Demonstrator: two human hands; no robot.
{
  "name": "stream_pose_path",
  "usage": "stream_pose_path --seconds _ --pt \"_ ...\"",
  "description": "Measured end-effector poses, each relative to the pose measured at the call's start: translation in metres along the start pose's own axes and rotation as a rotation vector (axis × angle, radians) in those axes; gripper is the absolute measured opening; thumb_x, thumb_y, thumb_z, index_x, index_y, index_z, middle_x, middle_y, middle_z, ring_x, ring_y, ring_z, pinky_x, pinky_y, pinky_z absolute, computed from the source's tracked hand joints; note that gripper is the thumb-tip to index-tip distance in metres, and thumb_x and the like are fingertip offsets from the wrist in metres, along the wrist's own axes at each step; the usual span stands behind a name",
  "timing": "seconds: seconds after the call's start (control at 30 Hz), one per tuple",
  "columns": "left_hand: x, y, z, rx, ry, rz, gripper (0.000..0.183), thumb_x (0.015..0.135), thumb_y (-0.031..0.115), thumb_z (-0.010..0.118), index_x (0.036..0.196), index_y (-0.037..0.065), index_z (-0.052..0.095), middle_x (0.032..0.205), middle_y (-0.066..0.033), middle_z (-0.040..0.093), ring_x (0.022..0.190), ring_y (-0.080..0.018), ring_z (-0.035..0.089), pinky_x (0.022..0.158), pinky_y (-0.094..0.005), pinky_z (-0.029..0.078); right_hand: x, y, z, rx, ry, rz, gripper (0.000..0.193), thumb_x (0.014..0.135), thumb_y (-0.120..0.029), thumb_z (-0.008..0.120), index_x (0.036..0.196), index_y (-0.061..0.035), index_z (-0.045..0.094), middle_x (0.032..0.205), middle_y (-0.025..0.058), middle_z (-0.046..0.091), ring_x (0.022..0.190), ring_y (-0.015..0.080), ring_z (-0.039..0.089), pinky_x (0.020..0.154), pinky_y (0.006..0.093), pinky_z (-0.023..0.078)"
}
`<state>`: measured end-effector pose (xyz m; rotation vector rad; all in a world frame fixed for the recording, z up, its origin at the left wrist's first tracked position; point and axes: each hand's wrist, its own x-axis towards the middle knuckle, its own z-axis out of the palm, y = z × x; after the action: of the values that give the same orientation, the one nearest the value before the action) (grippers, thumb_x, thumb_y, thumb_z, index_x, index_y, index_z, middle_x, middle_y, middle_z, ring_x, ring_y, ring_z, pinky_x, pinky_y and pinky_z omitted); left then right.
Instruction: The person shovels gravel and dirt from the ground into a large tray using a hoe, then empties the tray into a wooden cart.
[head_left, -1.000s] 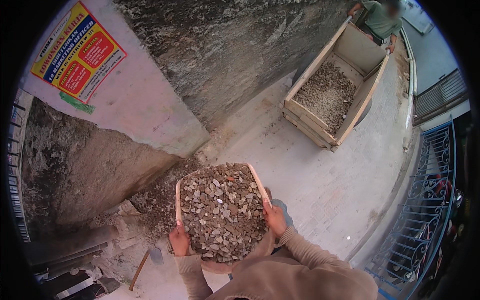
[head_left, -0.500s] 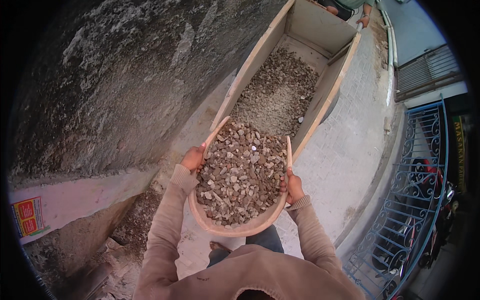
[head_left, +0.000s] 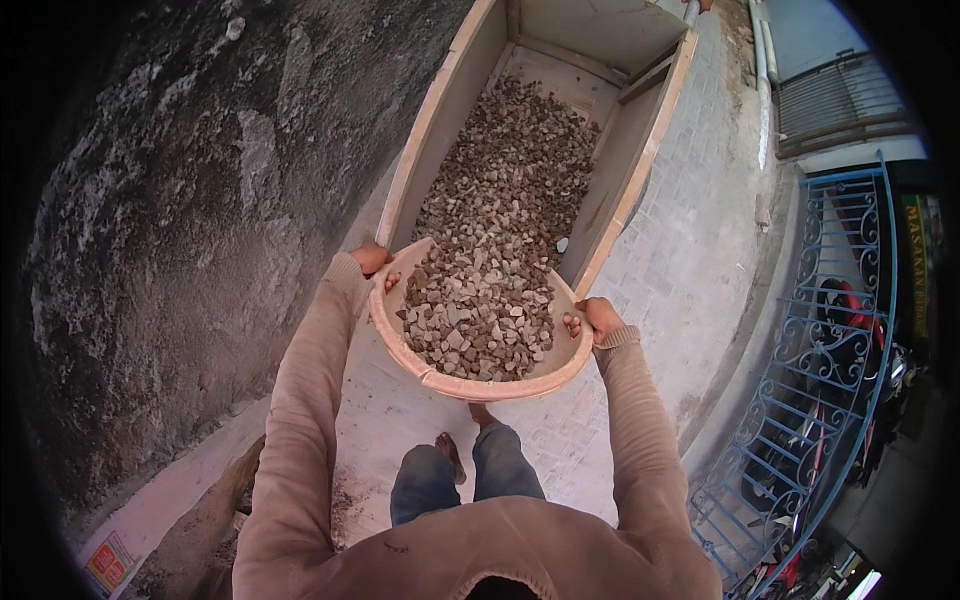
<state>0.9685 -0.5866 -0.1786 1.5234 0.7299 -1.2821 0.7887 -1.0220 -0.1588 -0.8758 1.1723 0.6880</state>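
A pinkish, scoop-shaped basin [head_left: 480,388] is tilted forward at the open near end of a wooden cart [head_left: 640,170]. My left hand [head_left: 374,260] grips its left rim, fingertips showing on the inside wall. On the opposite side my right hand [head_left: 598,318] is wrapped round the rim in the same way. Gravel [head_left: 478,335] covers the middle of the basin and runs over its far lip in one stream with the gravel [head_left: 515,150] on the cart's floor. Bare basin wall shows at both sides.
A rough dark wall [head_left: 190,220] rises close on the left. Pale paving [head_left: 670,240] runs along the right, past a blue metal railing [head_left: 815,390] with a motorcycle behind it. Another person's hand [head_left: 704,5] is at the cart's far right corner.
The basin has tipped forward and moved farther from my body, both hands still on it. Gravel has slid out of it onto the cart's floor, and its lower wall shows bare.
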Motion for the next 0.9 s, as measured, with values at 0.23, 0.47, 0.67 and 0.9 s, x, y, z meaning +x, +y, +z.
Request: stream_pose_path --seconds 0.23,0.47,0.67,0.9 --pt "-0.005 0.113 0.015 -0.178 0.051 0.124 0.039 0.094 0.007 0.037 0.125 -0.014 0.048 0.064 -0.0099 0.058 0.041 -0.014 0.045 0.037 -0.0304 0.042 -0.007 -0.089 0.007 0.133 0.132 -0.132 0.038 0.098 -0.01 0.032 0.131 0.0079 0.033 0.079 0.0194 0.06 0.047 0.0147 0.046 0.038 0.0284 0.041" --pt "0.026 0.039 -0.018 -0.4 -0.009 -0.116 0.037 0.097 0.013 0.037 0.126 -0.006 0.049 0.07 -0.0149 0.06 0.042 -0.0112 0.042 0.036 -0.0264 0.039 -0.007 -0.055 0.023 0.205 0.271 -0.008 0.035 0.097 -0.012 0.032 0.124 0.0081 0.038 0.083 0.0245 0.065 0.046 0.0123 0.044 0.037 0.0251 0.039" --pt "-0.02 0.063 -0.018 -0.656 -0.098 0.056 0.036 0.1 0.021 0.042 0.128 -0.002 0.05 0.073 -0.0128 0.065 0.043 -0.01 0.043 0.036 -0.0239 0.038 -0.053 -0.072 0.035 0.319 0.147 -0.052 0.033 0.098 -0.015 0.033 0.122 0.0063 0.04 0.082 0.0204 0.067 0.045 0.0107 0.041 0.037 0.0247 0.039" --pt "-0.064 0.034 0.006 -0.582 0.003 0.093 0.037 0.101 0.024 0.042 0.125 -0.002 0.055 0.076 -0.013 0.068 0.043 -0.0093 0.043 0.038 -0.0221 0.039 -0.09 -0.048 0.022 0.283 0.177 -0.142 0.036 0.097 -0.014 0.035 0.124 0.0072 0.045 0.081 0.0207 0.068 0.045 0.0113 0.042 0.038 0.0248 0.039"
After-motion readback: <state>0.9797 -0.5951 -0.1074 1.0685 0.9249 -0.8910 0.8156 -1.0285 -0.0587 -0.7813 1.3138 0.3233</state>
